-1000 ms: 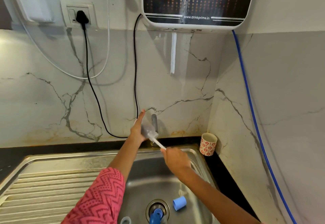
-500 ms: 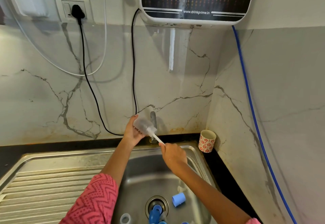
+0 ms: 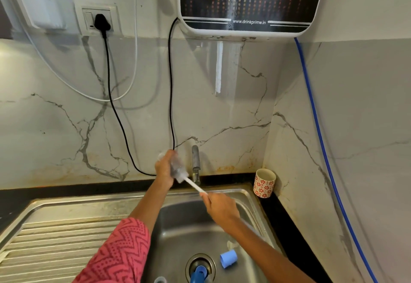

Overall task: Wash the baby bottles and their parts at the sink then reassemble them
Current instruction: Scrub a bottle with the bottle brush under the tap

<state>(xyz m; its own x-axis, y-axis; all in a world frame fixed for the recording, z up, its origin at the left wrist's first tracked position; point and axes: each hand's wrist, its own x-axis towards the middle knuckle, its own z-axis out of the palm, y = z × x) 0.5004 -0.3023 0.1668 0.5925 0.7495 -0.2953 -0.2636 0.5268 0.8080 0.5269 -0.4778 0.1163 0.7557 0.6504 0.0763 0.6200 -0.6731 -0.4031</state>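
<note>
Hand (image 3: 164, 169) below "www.drinkprime.in" purifier (image 3: 249, 2)

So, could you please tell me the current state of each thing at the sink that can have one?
Left hand: grips the bottle.
Bottle: held tilted above the sink, brush inside.
Right hand: grips the brush handle.
Brush: head in the bottle.
Tap: no water visible.
Blue cap: on its side in the sink.
Plug: in the socket.
Cup: upright.

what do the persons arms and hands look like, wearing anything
The left arm wears a short pink-red sleeve printed with darker zigzag bands and dots, ending above the elbow. The right arm shows no sleeve in view. Both the left hand and right hand are bare: no gloves visible.
</note>
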